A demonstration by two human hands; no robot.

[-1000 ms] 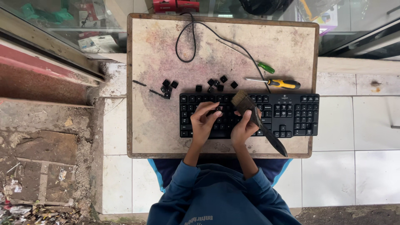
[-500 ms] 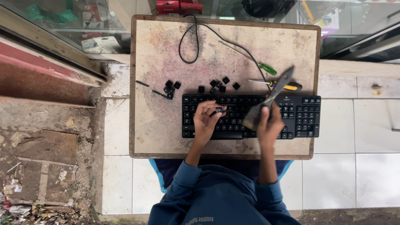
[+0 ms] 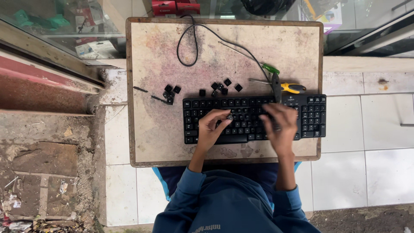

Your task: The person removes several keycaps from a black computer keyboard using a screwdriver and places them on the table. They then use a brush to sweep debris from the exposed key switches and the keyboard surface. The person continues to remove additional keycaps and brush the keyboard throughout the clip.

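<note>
Your left hand [image 3: 212,129] rests on the black plastic computer keyboard [image 3: 254,118], its fingers curled in and the tips pinched close at a small dark keycap [image 3: 230,116] near the middle rows; you cannot tell whether the cap is gripped or only touched. Your right hand [image 3: 280,127] lies over the right part of the main key block, closed around a slim dark tool [image 3: 276,86] that sticks up past the top edge of the keyboard; the hand is blurred, so how it grips is unclear.

The keyboard lies across the near half of the worn, stained wooden board surface [image 3: 151,138], its number pad reaching the right edge. Just beyond the keyboard's top edge, loose black keycaps [image 3: 222,87] are scattered, with another small cluster [image 3: 171,91] further left. A yellow-handled screwdriver [image 3: 292,88] lies just above the keyboard's right part, and a green-handled screwdriver [image 3: 271,68] sits a little further back. The black cable [image 3: 189,47] loops across the far half of the surface. Your blue sleeves [image 3: 189,183] reach in from the near edge.
</note>
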